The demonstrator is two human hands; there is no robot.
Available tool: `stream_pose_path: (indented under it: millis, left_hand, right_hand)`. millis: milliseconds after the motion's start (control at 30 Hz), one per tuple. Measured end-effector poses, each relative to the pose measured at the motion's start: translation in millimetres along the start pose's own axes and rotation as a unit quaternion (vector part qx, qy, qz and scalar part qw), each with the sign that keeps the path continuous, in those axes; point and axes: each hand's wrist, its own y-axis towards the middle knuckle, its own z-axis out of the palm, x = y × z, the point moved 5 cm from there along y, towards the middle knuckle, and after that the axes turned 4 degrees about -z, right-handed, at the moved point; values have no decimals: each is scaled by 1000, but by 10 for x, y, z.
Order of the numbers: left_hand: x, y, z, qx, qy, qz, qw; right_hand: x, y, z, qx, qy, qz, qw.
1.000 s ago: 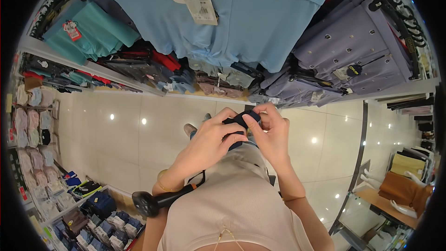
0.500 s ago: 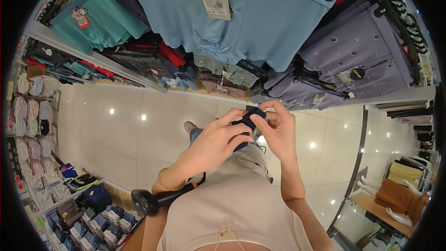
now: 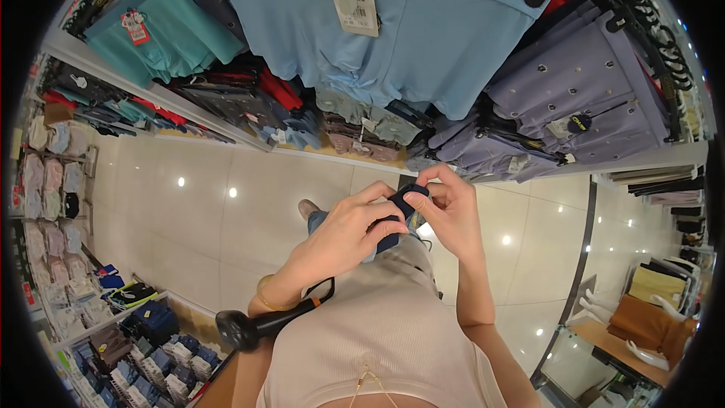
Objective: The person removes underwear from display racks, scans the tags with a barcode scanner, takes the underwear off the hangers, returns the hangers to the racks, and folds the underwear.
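A small dark navy piece of folded cloth (image 3: pixel 406 200) is held in front of my waist, between both hands. My left hand (image 3: pixel 346 228) has its fingers bent around the lower left part of it. On the other side, my right hand (image 3: pixel 451 215) pinches the upper right end between thumb and fingers. Much of the cloth is hidden by the fingers, so I cannot tell what kind of garment it is. Ahead of the hands hangs a pair of light blue boxer briefs (image 3: pixel 445 53) with a white paper tag (image 3: pixel 355 11).
Purple patterned underwear (image 3: pixel 581 91) hangs at right, teal underwear (image 3: pixel 170 26) at left. A black rounded device with a handle (image 3: pixel 245 329) lies by my left forearm. Packed goods (image 3: pixel 143 363) fill a low bin at lower left. A display table (image 3: pixel 634 355) with white mannequin hands stands right.
Both hands and the navy cloth have shifted slightly left and down. The grip of both hands looks much the same.
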Motion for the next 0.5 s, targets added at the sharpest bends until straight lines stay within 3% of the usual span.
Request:
stream_pose_path:
  millis: [133, 333, 433, 500]
  left_hand:
    - [14, -6, -15, 10, -1, -21, 1000]
    - [18, -19, 23, -9, -12, -3, 1000]
    - [-9, -9, 18, -7, -4, -5, 1000]
    - [-26, -14, 12, -9, 1, 3, 1000]
  right_hand:
    - [41, 8, 7, 33, 25, 16, 999]
    - [-86, 266, -101, 159, 70, -38, 984]
    - [-129, 366, -129, 165, 47, 9, 985]
    - [-165, 597, -224, 78, -127, -30, 988]
